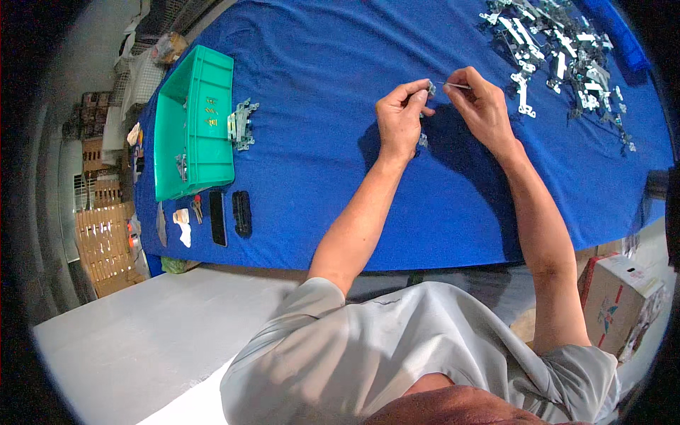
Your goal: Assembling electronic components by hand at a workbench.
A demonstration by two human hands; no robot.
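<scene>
Both hands (400, 117) (482, 103) raised—fingertips pinching small metal part (431, 88).

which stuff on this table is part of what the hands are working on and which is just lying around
In use: left hand pinching a small metal part; right hand holding a thin pin; pile of metal parts.

Lying about: green bin, phone, black case, keys.

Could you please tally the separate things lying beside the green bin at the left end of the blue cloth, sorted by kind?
Green bin: 1
Stack of metal brackets: 1
Black phone: 1
Black case: 1
Bunch of keys: 1
White wad: 1
Total: 6
The loose metal parts at the far right are too tangled to count.
</scene>
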